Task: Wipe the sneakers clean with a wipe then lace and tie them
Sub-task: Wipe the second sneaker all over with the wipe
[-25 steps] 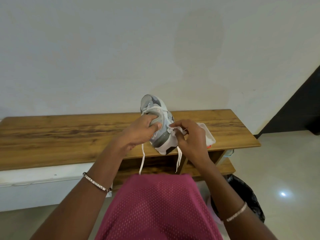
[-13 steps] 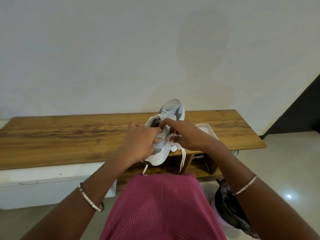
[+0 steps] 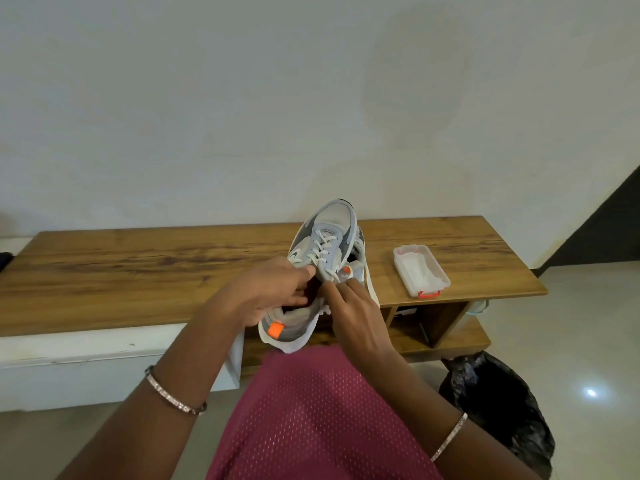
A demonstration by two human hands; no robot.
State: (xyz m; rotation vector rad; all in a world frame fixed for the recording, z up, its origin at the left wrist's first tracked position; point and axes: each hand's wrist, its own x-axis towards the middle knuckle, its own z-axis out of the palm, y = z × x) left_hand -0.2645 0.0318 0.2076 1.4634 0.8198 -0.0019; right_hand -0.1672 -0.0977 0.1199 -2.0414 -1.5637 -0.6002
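Gripping the sneaker [image 3: 325, 237] by its collar, the left hand [image 3: 273, 296] held it above the near edge of the worktop [image 3: 138, 271] while fingers [image 3: 338, 292] of the right hand [image 3: 360, 320] pinched its white lace [image 3: 371, 287].

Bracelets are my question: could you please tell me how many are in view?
2. One bracelet is on the left wrist, the other bracelet on the right wrist; more could sit further up the arms, out of frame.

The left hand [image 3: 270, 296] and right hand [image 3: 356, 317] grip a sneaker [image 3: 333, 221] above a bench [image 3: 138, 268].
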